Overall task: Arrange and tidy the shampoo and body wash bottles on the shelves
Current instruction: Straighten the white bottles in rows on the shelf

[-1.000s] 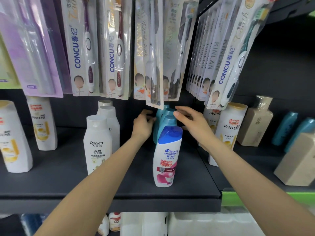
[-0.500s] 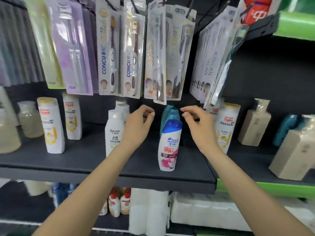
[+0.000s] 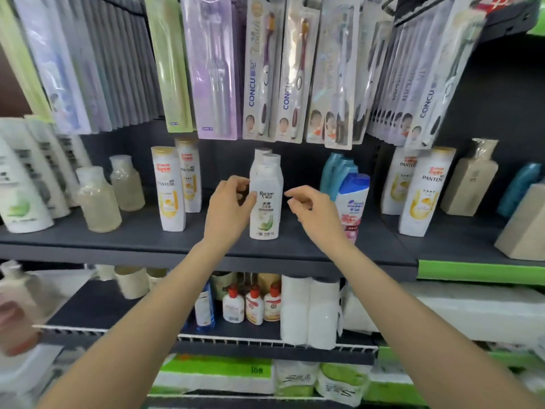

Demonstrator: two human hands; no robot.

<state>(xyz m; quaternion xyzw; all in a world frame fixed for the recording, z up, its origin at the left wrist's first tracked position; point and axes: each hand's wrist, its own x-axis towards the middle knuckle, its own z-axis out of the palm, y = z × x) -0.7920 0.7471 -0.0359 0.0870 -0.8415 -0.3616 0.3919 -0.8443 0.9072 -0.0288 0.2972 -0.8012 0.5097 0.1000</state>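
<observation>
A white Racien bottle (image 3: 267, 208) stands upright at the front of the dark shelf (image 3: 141, 242), with two more white bottles lined up behind it. My left hand (image 3: 228, 206) is at its left side, fingers loosely curled, fingertips at the bottle's edge. My right hand (image 3: 314, 209) hovers just right of it, fingers loosely curled, holding nothing and a small gap away. Behind my right hand stands a blue-capped Head & Shoulders bottle (image 3: 355, 196) with teal bottles (image 3: 336, 172) lined up behind it.
Pantene bottles (image 3: 169, 190) stand left of the Racien row, and more Pantene bottles (image 3: 423, 190) stand right. Clear bottles (image 3: 97, 199) are farther left, beige bottles (image 3: 472, 178) far right. Toothbrush packs (image 3: 259, 69) hang low over the shelf. Small bottles (image 3: 253, 305) sit below.
Both hands have left the blue-capped and teal bottles and shifted left to either side of the white Racien bottle. The view has pulled back and turned left.
</observation>
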